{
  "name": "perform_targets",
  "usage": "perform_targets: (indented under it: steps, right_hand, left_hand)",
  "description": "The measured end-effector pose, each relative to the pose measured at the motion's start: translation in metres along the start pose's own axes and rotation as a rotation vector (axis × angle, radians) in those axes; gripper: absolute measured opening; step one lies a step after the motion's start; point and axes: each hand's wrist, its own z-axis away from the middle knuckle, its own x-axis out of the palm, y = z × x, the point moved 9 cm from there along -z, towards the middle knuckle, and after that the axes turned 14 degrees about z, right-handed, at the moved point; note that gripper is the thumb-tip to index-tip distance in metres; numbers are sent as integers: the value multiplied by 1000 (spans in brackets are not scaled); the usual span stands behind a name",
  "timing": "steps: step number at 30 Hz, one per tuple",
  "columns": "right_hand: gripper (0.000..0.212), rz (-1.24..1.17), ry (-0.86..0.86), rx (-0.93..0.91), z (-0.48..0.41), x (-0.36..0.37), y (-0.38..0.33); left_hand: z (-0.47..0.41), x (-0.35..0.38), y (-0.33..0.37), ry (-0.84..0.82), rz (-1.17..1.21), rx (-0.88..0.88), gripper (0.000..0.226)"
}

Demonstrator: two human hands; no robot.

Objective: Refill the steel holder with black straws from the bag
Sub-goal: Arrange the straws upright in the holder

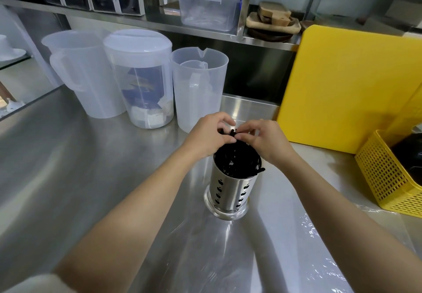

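Observation:
A perforated steel holder (229,190) stands upright on the steel counter (80,167), full of black straws (237,162). My left hand (209,136) and my right hand (266,140) meet just above its far rim, and both pinch the top ends of the black straws. One straw sticks out over the right rim. A clear plastic bag (303,258) lies flat and crinkled on the counter in front of the holder, partly under my right forearm; I see no straws in it.
Three translucent plastic jugs (137,77) stand behind the holder at the left. A yellow cutting board (351,87) leans at the back right, and a yellow perforated basket (392,178) sits at the right edge. A shelf above carries a clear lidded box (207,4).

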Motion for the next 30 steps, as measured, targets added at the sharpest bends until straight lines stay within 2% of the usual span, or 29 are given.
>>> perform_targets:
  steps: [6,10,13,16,19,27,29,30]
  right_hand:
    - [8,-52,9,26,0,-4,3]
    - [18,-57,73,31,2,-15,5]
    - [24,-152,11,-1,5,-17,-2]
    - [17,-214,-32,-37,6,-18,-14]
    - [9,-237,-10,-46,7,-26,-22]
    - [8,-343,32,-44,13,-47,-35]
    - [10,-393,44,-41,16,-49,-38]
    - [13,-416,54,-38,18,-51,-39]
  left_hand:
    - [4,-9,10,48,54,0,23]
    - [6,-16,27,52,101,3,23]
    - [7,-21,49,62,143,48,21]
    - [9,-24,71,59,168,99,21]
    - [13,-29,89,62,315,124,20]
    - [24,-48,113,215,478,212,22]
    - [27,-54,112,311,431,228,26]
    - [30,-59,114,372,324,273,27]
